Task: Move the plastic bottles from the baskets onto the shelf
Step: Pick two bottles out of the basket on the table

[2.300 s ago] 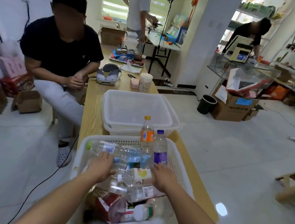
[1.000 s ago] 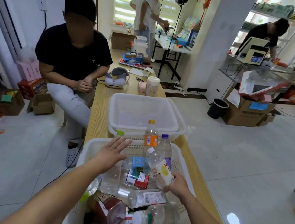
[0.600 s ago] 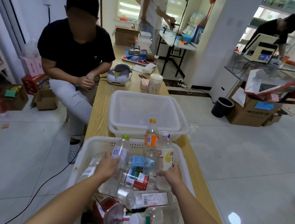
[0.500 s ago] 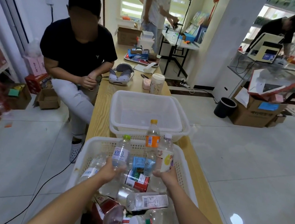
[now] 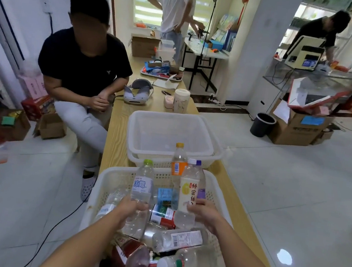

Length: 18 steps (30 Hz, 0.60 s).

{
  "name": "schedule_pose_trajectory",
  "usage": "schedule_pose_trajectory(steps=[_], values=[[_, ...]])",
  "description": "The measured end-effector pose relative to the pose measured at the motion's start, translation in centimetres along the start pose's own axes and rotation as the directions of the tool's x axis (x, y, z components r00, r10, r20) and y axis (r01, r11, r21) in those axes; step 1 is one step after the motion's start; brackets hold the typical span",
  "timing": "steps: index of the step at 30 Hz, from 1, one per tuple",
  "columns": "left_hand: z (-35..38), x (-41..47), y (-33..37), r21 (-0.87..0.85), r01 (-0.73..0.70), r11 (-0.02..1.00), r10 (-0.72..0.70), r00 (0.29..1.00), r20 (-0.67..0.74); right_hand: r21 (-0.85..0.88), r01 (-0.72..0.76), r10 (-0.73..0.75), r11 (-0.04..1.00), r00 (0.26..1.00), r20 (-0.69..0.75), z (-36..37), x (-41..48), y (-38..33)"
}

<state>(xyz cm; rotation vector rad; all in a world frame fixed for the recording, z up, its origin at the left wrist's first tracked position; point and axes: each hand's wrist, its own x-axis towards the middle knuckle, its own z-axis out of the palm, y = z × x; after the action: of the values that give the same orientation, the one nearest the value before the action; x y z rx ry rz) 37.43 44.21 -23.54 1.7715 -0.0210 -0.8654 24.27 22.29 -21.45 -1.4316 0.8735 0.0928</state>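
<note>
Worktop [image 5: 117,139]: long, pale wood.
Bottle basket [image 5: 110,178]: at the near end.
Empty baskets [image 5: 170,132]: stacked just beyond the bottle basket.
Headset [image 5: 138,92]: farther beyond.

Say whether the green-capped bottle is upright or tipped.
Upright: the bottle has its cap on top, left hand gripping its lower half.

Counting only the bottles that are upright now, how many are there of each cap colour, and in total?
Green-capped bottle, held by the left hand: 1
White-capped bottle, held by the right hand: 1
Orange-capped bottle: 1
Purple-capped bottle: 1
Total: 4
</note>
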Motion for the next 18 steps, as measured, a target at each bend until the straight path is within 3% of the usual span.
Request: schedule_pose_trajectory(steps=[4, 9, 14, 18], values=[[0.2, -0.9, 1.3, -0.045, -0.059, 0.997, 0.062, 0.995, 0.073, 0.077, 0.115, -0.088, 0.99, 0.952, -0.292, 0.5, -1.6, -1.2], [-0.1, -1.7, 2.2, -0.092, -0.101, 0.991, 0.11, 0.99, 0.093, -0.158, 0.079, -0.099, 0.984, 0.988, -0.12, 4.1, -2.6, -2.7], [-1.8, -1.6, 1.0, -0.119, -0.074, 0.99, 0.082, 0.995, 0.064, -0.327, 0.076, -0.113, 0.942, 0.989, -0.097, 8.5, -1.3, -1.7], [-2.8, -1.1, 0.4, -0.239, -0.031, 0.971, 0.042, 0.998, 0.042, -0.429, 0.029, -0.071, 0.903, 0.994, -0.08, 11.3, -0.3, -0.9]])
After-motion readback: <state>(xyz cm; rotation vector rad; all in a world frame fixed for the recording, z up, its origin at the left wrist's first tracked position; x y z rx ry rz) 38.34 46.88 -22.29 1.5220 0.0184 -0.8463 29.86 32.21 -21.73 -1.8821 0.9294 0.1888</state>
